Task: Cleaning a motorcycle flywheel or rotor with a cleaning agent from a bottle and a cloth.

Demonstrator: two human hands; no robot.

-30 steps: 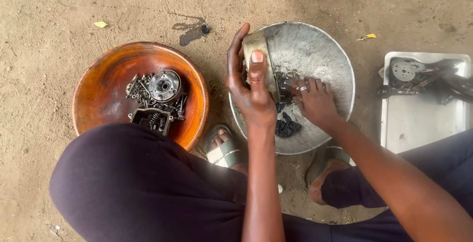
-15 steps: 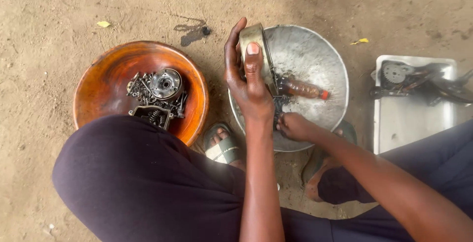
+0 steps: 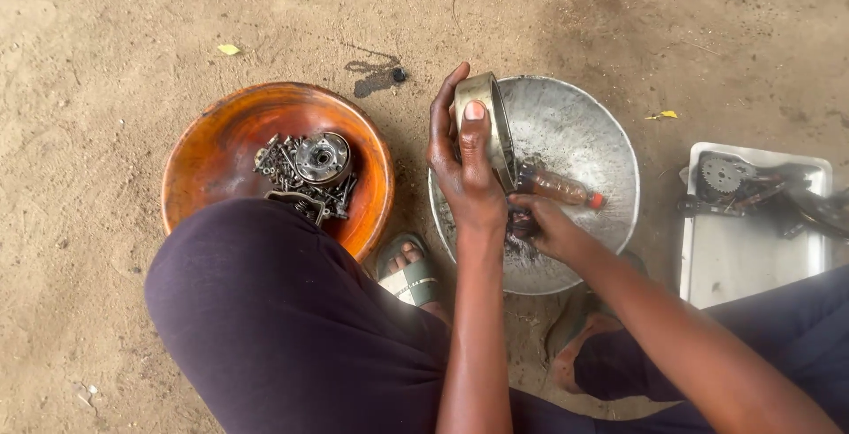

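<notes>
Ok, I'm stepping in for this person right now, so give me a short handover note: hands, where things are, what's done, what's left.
Left hand: holds a round metal ring part on edge over the silver bowl.
Right hand: down in the bowl on a dark wad, what it is I cannot tell.
A small brown bottle lies in the bowl.
Orange bowl, left: a round part among bolts and small bits.
White tray, right: a gear and dark parts.
Done: parts sorted into containers.
Left: the ring part is still in hand.
</notes>
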